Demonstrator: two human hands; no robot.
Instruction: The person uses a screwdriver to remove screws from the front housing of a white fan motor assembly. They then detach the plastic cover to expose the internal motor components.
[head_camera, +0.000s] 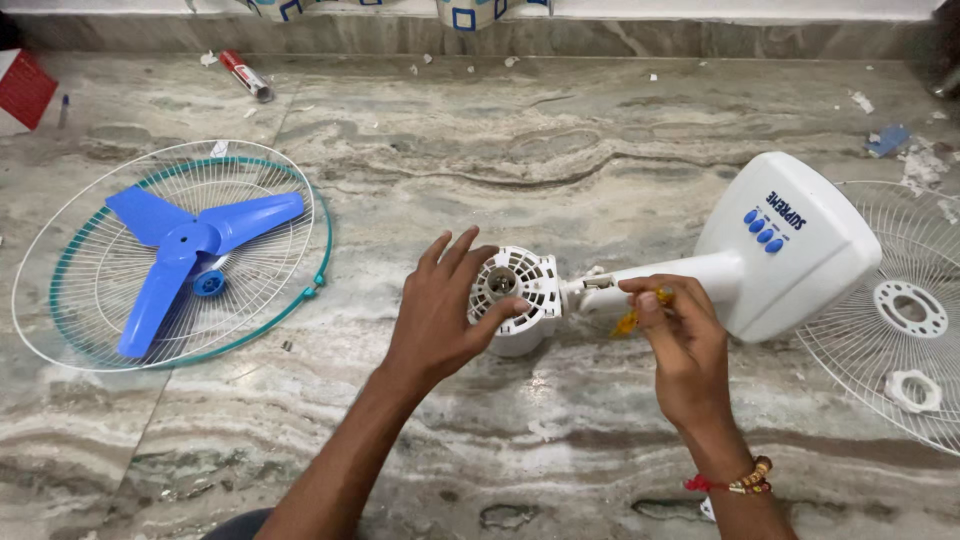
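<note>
A dismantled white table fan (700, 270) lies on its side across the marble floor (560, 150), its square base (790, 250) with four blue buttons out at three o'clock and its round vented motor housing (512, 298) near the centre of the view. The left hand (440, 310) comes up from six o'clock and cups the housing, fingers spread loosely over its left rim and the thumb pressed against its lower edge. Just at the four o'clock side of the housing, the right hand (680, 345) is curled tight around a small yellow-handled tool (632, 318), probably a screwdriver, whose tip sits at the neck joining motor and stem. Well apart at nine o'clock, a blue three-blade propeller (185, 250) rests inside a white wire guard with a teal rim (320, 240). A second white wire guard (900, 320) lies under the base at the three o'clock edge. A red and white tube (245, 75) lies toward eleven o'clock.
</note>
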